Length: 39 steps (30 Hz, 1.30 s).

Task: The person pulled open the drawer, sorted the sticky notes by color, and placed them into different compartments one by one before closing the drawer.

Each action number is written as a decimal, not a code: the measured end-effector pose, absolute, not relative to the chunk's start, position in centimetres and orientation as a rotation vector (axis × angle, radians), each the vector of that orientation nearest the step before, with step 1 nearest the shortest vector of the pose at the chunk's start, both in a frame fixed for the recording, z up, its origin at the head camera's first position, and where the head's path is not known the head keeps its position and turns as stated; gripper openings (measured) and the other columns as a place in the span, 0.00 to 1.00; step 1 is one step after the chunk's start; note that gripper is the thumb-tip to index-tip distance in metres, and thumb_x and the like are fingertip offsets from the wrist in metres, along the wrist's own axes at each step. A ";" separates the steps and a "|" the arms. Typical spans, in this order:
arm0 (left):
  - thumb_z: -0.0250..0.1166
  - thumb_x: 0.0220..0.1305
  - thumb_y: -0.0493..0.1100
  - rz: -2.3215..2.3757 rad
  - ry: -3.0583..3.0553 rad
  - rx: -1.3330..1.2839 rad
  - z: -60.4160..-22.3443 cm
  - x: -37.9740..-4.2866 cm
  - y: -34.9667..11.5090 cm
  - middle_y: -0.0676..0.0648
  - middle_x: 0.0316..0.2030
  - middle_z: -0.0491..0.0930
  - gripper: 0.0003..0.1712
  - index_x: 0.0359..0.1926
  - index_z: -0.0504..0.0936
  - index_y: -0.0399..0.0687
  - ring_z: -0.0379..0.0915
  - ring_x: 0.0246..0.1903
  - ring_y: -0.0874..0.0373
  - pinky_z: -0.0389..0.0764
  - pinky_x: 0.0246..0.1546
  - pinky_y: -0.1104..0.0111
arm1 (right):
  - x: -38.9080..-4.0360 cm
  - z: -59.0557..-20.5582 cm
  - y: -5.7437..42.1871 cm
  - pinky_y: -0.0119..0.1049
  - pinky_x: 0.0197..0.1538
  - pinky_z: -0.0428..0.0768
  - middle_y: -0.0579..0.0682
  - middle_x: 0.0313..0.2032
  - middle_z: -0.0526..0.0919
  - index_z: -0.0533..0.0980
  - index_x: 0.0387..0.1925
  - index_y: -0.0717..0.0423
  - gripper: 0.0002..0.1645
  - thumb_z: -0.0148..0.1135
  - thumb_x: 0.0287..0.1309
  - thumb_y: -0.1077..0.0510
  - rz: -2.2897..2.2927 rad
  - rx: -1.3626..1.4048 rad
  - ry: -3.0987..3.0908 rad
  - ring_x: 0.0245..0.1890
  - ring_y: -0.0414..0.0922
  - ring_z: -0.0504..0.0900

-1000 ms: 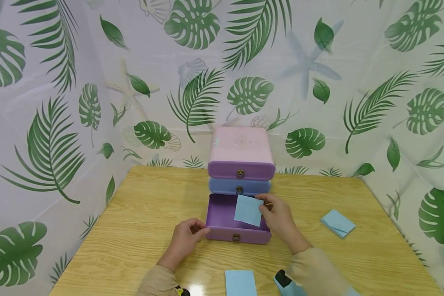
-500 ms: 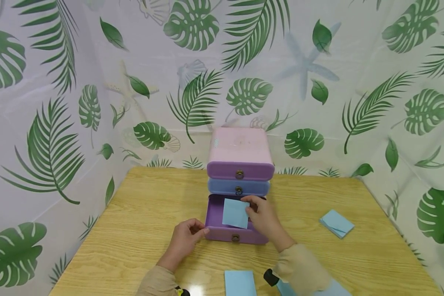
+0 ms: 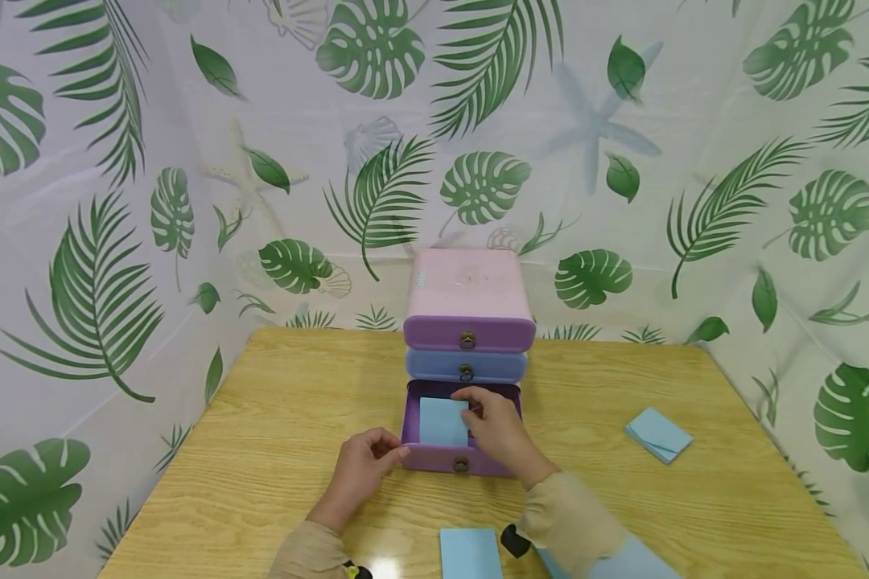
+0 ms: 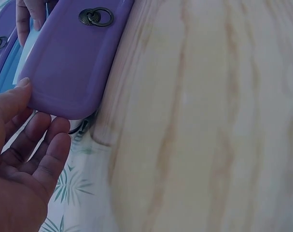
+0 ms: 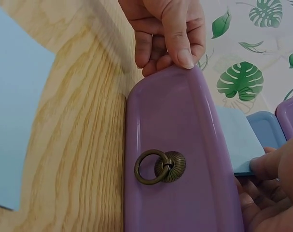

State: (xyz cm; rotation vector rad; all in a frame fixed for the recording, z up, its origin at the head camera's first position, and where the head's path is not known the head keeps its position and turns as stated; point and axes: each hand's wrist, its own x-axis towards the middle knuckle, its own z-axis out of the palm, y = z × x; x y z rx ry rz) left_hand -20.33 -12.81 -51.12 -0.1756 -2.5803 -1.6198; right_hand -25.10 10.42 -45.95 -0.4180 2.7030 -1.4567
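Note:
The bottom purple drawer (image 3: 434, 460) of a small chest is pulled out toward me. My left hand (image 3: 362, 470) holds its front left corner, thumb on the top edge and fingers at the side, as the left wrist view shows on the drawer front (image 4: 69, 63). Inside the drawer's opening, my right hand (image 3: 503, 434) pinches a light-blue square of paper (image 3: 443, 421) by its right side. In the right wrist view that paper (image 5: 235, 135) shows behind the drawer front, with the right thumb (image 5: 267, 166) on it. A brass ring pull (image 5: 148, 166) hangs on the front.
The chest has a pink top (image 3: 471, 281), a purple top drawer (image 3: 438, 334) and a blue middle drawer (image 3: 434, 366), both pushed in. Blue papers (image 3: 657, 434) lie at the right of the wooden table (image 3: 275, 402). Another blue paper (image 3: 471, 553) lies at the near edge.
My right hand has moved left with the blue paper and lowered it from the drawer's right side to its middle-left. The left hand has stayed at the drawer's corner.

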 end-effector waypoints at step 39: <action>0.69 0.59 0.45 -1.632 -2.612 -0.175 -50.8 -20.3 -12.9 0.53 0.25 0.78 0.07 0.31 0.82 0.48 0.73 0.26 0.60 0.75 0.25 0.71 | -26.5 -46.5 11.4 0.37 0.31 0.73 0.49 0.39 0.79 0.79 0.49 0.51 0.16 0.57 0.64 0.67 -1.187 -0.368 2.865 0.27 0.42 0.73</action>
